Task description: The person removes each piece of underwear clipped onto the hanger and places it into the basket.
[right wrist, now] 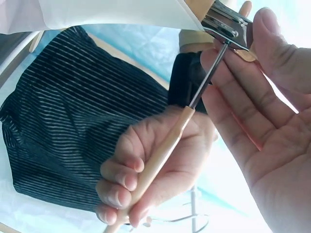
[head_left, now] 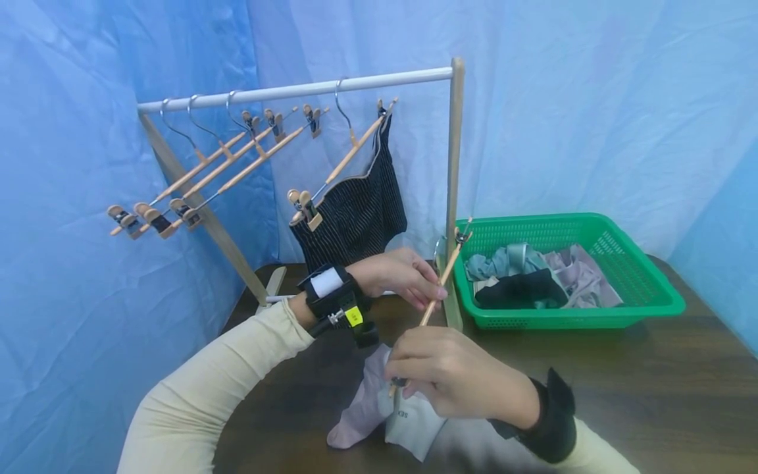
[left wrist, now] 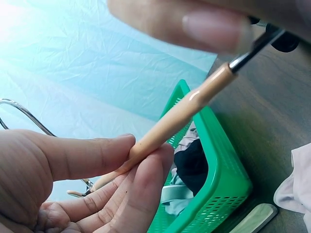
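Observation:
My left hand [head_left: 398, 278] pinches the wooden bar of a clip hanger [head_left: 451, 264] between thumb and fingers. At the hanger's near end, my right hand [head_left: 453, 372] grips a metal-and-wood clip [right wrist: 228, 28] between thumb and fingers. A pale pink and white cloth garment [head_left: 416, 428] with dark lettering lies below that hand, partly on the table. In the right wrist view, its white cloth [right wrist: 112, 13] reaches the clip; whether the clip bites it, I cannot tell. The hanger's far clip [head_left: 462, 237] stands beside the rack post.
A rack with a white rail [head_left: 296, 89] stands behind my hands. Several bare clip hangers [head_left: 227, 161] hang at left, and black striped shorts [head_left: 361, 214] hang from another. On the right, a green basket [head_left: 639, 315] holds crumpled clothes [head_left: 524, 289]. Blue sheeting [head_left: 592, 118] surrounds the brown table [head_left: 592, 388].

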`<act>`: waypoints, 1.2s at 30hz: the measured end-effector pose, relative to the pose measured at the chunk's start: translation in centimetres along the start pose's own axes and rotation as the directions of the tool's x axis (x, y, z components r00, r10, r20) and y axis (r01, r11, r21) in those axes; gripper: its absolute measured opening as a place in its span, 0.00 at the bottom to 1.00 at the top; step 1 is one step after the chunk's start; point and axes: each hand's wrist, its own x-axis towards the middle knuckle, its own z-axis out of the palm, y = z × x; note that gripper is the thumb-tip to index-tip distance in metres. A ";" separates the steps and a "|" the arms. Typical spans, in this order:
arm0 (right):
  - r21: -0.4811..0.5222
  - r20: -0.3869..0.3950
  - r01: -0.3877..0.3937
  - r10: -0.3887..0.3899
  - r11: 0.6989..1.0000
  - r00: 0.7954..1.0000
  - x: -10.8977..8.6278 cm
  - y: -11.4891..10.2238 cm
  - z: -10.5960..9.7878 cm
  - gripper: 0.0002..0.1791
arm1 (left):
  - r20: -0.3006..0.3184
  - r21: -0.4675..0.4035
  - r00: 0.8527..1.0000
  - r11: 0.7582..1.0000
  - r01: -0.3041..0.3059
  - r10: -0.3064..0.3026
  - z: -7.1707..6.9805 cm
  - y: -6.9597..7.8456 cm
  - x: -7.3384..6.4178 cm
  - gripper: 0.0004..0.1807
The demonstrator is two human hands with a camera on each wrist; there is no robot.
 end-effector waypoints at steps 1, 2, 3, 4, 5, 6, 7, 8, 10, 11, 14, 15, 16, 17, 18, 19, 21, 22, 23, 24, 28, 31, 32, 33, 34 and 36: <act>0.000 -0.006 0.002 -0.002 1.000 1.000 0.0 0.0 0.1 0.19 | 0.000 0.005 1.000 1.000 -0.001 0.001 0.0 0.0 0.0 0.09; 0.001 -0.011 0.002 -0.002 1.000 1.000 0.0 0.0 0.2 0.19 | 0.000 0.009 1.000 1.000 -0.003 0.003 0.1 -0.1 0.0 0.09; -0.002 -0.017 0.002 -0.002 1.000 1.000 0.0 0.0 0.3 0.18 | 0.002 0.015 1.000 1.000 -0.007 0.007 0.1 -0.1 0.0 0.09; -0.001 -0.022 0.001 -0.001 1.000 1.000 0.0 0.0 0.3 0.18 | 0.003 0.021 1.000 1.000 -0.010 0.010 0.1 -0.1 0.1 0.09; -0.004 -0.027 0.003 -0.003 1.000 1.000 0.0 0.0 0.4 0.18 | 0.005 0.024 1.000 1.000 -0.014 0.014 0.1 -0.1 0.1 0.09; -0.008 -0.033 0.003 -0.004 1.000 0.999 0.0 0.1 0.4 0.18 | 0.006 0.025 1.000 1.000 -0.017 0.017 0.1 -0.2 0.1 0.09; -0.011 -0.037 0.004 -0.004 1.000 0.999 0.0 0.1 0.5 0.17 | 0.007 0.027 1.000 0.999 -0.020 0.019 0.1 -0.2 0.1 0.10; -0.013 -0.040 0.004 -0.004 1.000 0.999 0.0 0.1 0.5 0.17 | 0.008 0.029 1.000 0.999 -0.022 0.022 0.1 -0.2 0.1 0.10; -0.014 -0.044 0.003 -0.003 1.000 0.999 0.0 0.1 0.6 0.17 | 0.007 0.032 1.000 0.999 -0.023 0.023 0.1 -0.2 0.1 0.10; -0.015 -0.045 0.003 -0.003 1.000 0.999 0.0 0.1 0.7 0.17 | 0.007 0.034 1.000 0.999 -0.022 0.022 0.1 -0.2 0.1 0.10; -0.013 -0.047 0.005 -0.005 1.000 0.999 0.0 0.1 0.8 0.16 | 0.006 0.041 1.000 0.999 -0.019 0.019 0.2 -0.2 0.2 0.09; -0.013 -0.049 0.006 -0.007 1.000 0.999 0.1 0.1 0.8 0.17 | 0.004 0.041 1.000 0.999 -0.019 0.018 0.2 -0.2 0.2 0.09; -0.014 -0.051 0.007 -0.008 1.000 0.999 0.1 0.2 0.8 0.17 | 0.004 0.044 1.000 0.999 -0.019 0.019 0.2 -0.2 0.2 0.09; -0.017 -0.053 0.009 -0.010 1.000 0.999 0.1 0.2 0.8 0.17 | 0.003 0.044 1.000 0.999 -0.019 0.019 0.2 -0.2 0.2 0.09; -0.019 -0.054 0.010 -0.011 1.000 0.998 0.1 0.2 0.8 0.17 | 0.003 0.043 1.000 0.999 -0.020 0.020 0.2 -0.2 0.1 0.09; -0.022 -0.057 0.010 -0.011 1.000 0.998 0.1 0.2 0.8 0.17 | 0.003 0.040 1.000 0.999 -0.020 0.020 0.2 -0.2 0.1 0.08; -0.027 -0.059 0.010 -0.011 1.000 0.998 0.1 0.2 0.9 0.17 | 0.004 0.036 1.000 0.999 -0.021 0.020 0.2 -0.1 0.1 0.08; -0.029 -0.060 0.010 -0.011 1.000 0.998 0.1 0.2 0.9 0.16 | 0.004 0.032 1.000 0.999 -0.020 0.019 0.1 -0.1 0.1 0.08; -0.031 -0.062 0.009 -0.011 0.999 0.998 0.1 0.2 0.9 0.16 | 0.003 0.028 1.000 0.999 -0.019 0.018 0.1 -0.1 0.0 0.08; -0.033 -0.063 0.009 -0.011 0.999 0.998 0.1 0.2 0.9 0.16 | 0.004 0.027 1.000 0.999 -0.018 0.018 0.1 -0.1 0.1 0.08; -0.039 -0.078 0.014 -0.017 0.999 0.997 0.1 0.2 0.9 0.15 | 0.001 0.026 1.000 0.999 -0.019 0.019 -0.1 -0.1 0.1 0.09; -0.037 -0.091 0.021 -0.024 0.999 0.996 0.1 0.2 1.0 0.15 | 0.003 0.025 1.000 0.999 -0.021 0.021 -0.2 -0.2 0.1 0.09; -0.034 -0.095 0.024 -0.027 0.999 0.995 0.1 0.2 1.0 0.15 | 0.005 0.025 1.000 0.999 -0.021 0.020 -0.3 -0.2 0.1 0.09; -0.030 -0.099 0.026 -0.029 0.999 0.995 0.0 0.2 1.0 0.15 | 0.007 0.025 1.000 0.999 -0.020 0.020 -0.3 -0.3 0.1 0.09; -0.026 -0.101 0.027 -0.029 0.999 0.994 0.0 0.2 1.0 0.15 | 0.008 0.024 1.000 1.000 -0.020 0.020 -0.3 -0.3 0.1 0.09; -0.015 -0.105 0.028 -0.029 1.000 0.994 0.0 0.2 0.9 0.15 | 0.012 0.023 1.000 1.000 -0.021 0.020 -0.4 -0.3 0.0 0.09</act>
